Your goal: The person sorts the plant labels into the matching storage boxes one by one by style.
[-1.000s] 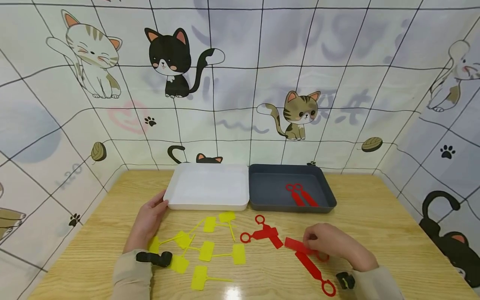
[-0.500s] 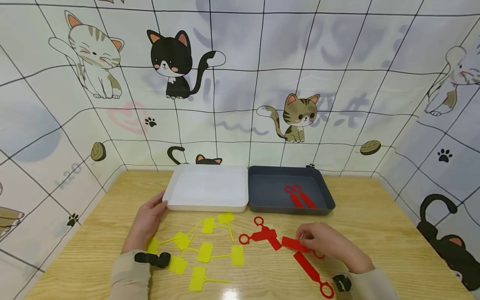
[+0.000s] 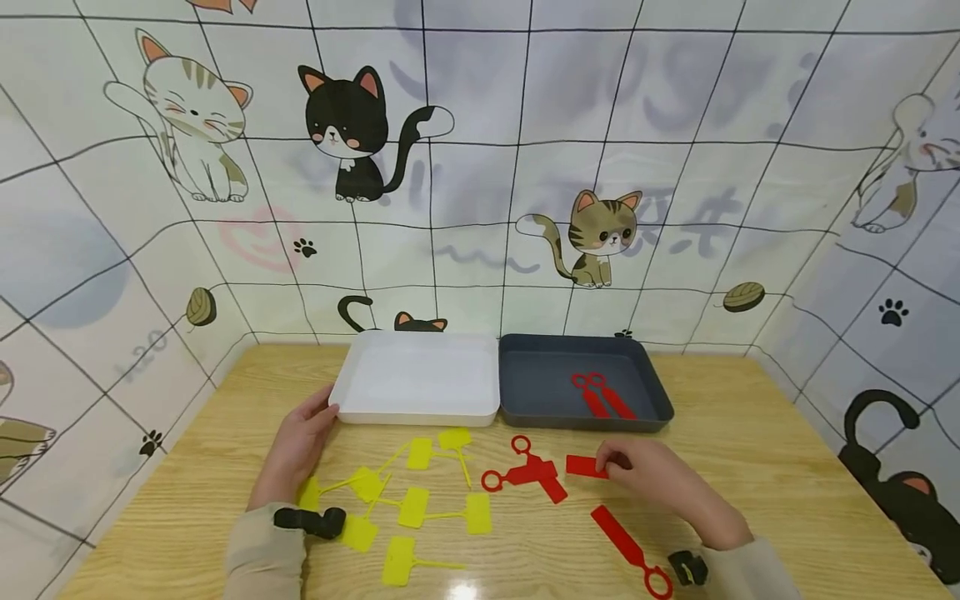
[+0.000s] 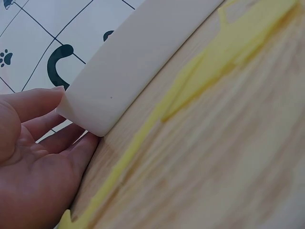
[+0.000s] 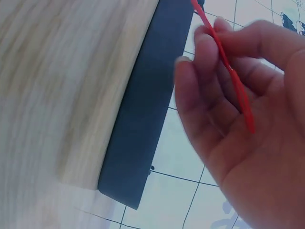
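Observation:
My right hand (image 3: 652, 479) pinches a red plastic tag (image 3: 585, 466) between thumb and fingers. In the right wrist view the red tag (image 5: 231, 71) is edge-on, its tail lying inside the palm. Another red ring tag (image 3: 621, 537) lies on the table below that hand, and two overlapping red ring tags (image 3: 531, 472) lie to its left. My left hand (image 3: 296, 446) holds the near left corner of the white tray (image 3: 416, 419). In the left wrist view, the thumb and fingers of the left hand (image 4: 43, 152) meet around that corner.
Right of the white tray stands a dark grey tray (image 3: 540, 412) with two red ring tags (image 3: 607, 396) inside. Several yellow flag-shaped cable tags (image 3: 412, 506) lie scattered on the wooden table (image 3: 525, 558), near the left hand. A cat-patterned cloth (image 3: 480, 167) hangs behind.
My right hand has lifted the red tag off the one beneath it and moved slightly up and left. The left hand stays at the white tray's corner.

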Available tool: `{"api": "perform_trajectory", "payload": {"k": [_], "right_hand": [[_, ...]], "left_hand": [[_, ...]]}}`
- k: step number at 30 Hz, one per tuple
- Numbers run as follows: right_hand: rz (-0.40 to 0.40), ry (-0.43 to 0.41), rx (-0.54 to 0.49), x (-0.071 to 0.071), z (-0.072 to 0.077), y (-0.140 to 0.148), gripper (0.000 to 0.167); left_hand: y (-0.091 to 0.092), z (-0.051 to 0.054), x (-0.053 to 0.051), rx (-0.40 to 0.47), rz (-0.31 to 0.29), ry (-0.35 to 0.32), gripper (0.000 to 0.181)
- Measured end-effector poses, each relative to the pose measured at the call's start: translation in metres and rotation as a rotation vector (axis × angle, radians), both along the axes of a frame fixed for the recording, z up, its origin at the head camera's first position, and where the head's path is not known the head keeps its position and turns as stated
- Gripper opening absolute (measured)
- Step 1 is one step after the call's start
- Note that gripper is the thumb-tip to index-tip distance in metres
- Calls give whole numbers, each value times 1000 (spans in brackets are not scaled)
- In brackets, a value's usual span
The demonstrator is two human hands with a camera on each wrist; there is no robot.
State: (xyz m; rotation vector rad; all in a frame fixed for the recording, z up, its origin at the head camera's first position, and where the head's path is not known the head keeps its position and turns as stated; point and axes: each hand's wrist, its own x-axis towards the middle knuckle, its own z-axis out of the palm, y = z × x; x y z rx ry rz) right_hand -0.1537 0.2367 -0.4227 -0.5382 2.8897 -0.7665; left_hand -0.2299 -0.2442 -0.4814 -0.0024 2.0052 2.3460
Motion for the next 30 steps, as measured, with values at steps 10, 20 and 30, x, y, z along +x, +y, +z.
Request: {"api": "perform_trajectory", "payload": {"k": [10, 20, 30], "right_hand": [[-88, 169, -81, -8, 16, -8, 11], [-118, 179, -111, -21, 22, -25, 13], [-197, 112, -217, -40, 16, -28, 11]], "left_hand": [[-2, -3, -2, -7, 8, 1, 54], [0, -5, -1, 1, 5, 7, 53], [0, -4, -2, 19, 2, 12, 52]]}}
